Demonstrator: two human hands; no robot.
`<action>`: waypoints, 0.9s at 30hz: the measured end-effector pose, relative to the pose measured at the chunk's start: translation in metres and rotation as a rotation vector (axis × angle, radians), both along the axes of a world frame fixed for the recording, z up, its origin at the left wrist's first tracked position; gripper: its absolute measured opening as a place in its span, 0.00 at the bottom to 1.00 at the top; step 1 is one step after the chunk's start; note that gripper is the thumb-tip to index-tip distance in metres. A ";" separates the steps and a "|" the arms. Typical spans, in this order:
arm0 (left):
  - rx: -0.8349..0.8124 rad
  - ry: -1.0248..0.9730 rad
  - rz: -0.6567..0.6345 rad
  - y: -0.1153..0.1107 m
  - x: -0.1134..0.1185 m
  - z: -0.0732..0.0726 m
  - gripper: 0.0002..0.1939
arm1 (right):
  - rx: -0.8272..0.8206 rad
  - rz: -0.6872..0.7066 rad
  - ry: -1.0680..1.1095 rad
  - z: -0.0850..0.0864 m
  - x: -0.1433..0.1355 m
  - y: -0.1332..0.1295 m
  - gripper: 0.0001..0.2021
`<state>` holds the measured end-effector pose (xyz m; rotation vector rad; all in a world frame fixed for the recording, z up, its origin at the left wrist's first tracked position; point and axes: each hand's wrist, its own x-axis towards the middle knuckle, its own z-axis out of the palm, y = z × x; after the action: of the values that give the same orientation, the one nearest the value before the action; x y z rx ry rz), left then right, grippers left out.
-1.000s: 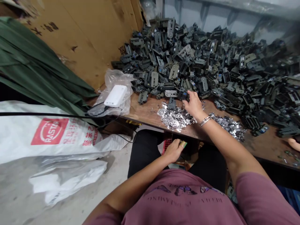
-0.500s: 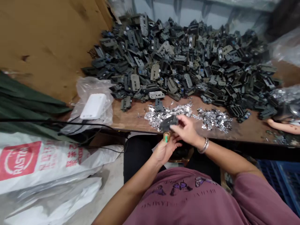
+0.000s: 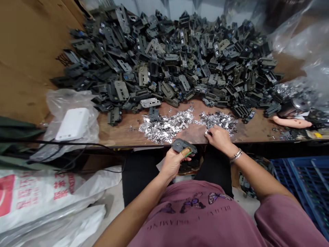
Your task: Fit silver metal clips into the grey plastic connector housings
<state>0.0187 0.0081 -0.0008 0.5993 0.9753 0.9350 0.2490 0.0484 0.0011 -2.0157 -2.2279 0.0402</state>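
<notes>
My left hand (image 3: 172,162) is closed around a dark grey plastic housing (image 3: 182,145), held just past the table's front edge. Its thumb wears a yellowish-brown cover with a green strip and presses on the part. My right hand (image 3: 219,138) is at the table edge, fingertips pinched together by the near side of the right-hand heap of small shiny metal pieces (image 3: 223,120). What lies between those fingertips is too small to make out. A larger heap of shiny metal clips (image 3: 164,127) spreads to the left, with one grey housing (image 3: 154,114) resting on its back edge.
A big pile of grey plastic housings (image 3: 164,58) covers the table's back. At left, a white box-shaped device (image 3: 72,124) sits on clear plastic, with black cables (image 3: 84,143) running past. A flesh-coloured object (image 3: 292,122) lies at right. Blue crates (image 3: 303,181) stand below.
My right hand has let go of the housing and moved right to the small metal pieces. My left hand keeps the housing, now lower and tilted differently. The camera view has shifted right.
</notes>
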 end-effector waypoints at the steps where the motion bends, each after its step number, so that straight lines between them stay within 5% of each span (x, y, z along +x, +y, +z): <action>1: -0.003 0.015 -0.014 -0.001 0.003 -0.001 0.24 | -0.032 0.004 -0.031 0.000 -0.002 0.004 0.08; 14: 0.080 0.164 0.022 -0.001 -0.002 -0.007 0.21 | -0.244 0.198 0.051 -0.005 -0.014 0.013 0.10; 20: 0.215 0.266 0.023 0.001 -0.001 -0.013 0.21 | -0.111 0.227 0.178 -0.010 -0.008 0.004 0.09; 27: 0.375 0.405 0.010 0.003 -0.001 -0.007 0.19 | 0.112 0.503 0.494 0.010 -0.033 -0.022 0.08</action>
<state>0.0177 0.0115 -0.0078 1.1330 1.1686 1.0367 0.2163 0.0262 0.0115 -1.1762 -2.2624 0.4047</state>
